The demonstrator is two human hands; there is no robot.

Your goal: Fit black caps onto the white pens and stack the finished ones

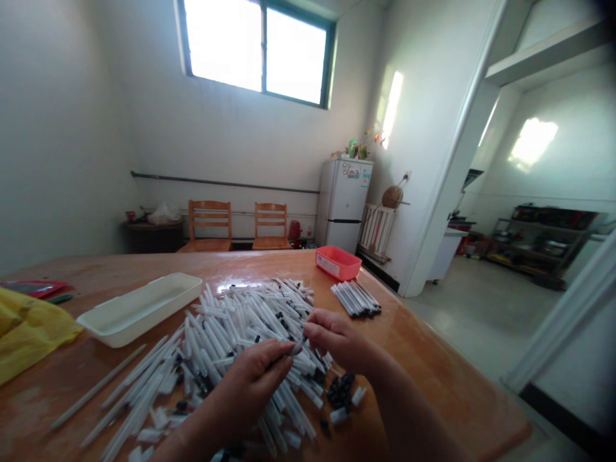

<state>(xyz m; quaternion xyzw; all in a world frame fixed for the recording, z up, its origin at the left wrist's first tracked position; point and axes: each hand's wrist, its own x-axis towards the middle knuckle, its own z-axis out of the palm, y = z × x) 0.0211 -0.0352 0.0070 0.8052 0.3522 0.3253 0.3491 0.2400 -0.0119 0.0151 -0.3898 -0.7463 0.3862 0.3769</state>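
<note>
My left hand (260, 369) is closed, thumb and forefinger pinching a pale, translucent pen part (298, 348) whose tip shows between my hands. My right hand (334, 335) is also closed, its fingertips at the far end of that part; whatever they pinch is too small to make out. Beneath and around both hands spreads a large pile of clear and white pen barrels (240, 317). By my right wrist lies a heap of small black pen plugs (340, 389), with a few short translucent caps (339, 416) beside it.
A row of pens with black ends (355, 299) lies beside a red plastic basket (339, 264). At the left are a cream tray (139, 311), long thin tubes (99, 386) and a yellow bag (31, 330). The wooden table (423, 378) ends at the right; two chairs (210, 224) stand behind.
</note>
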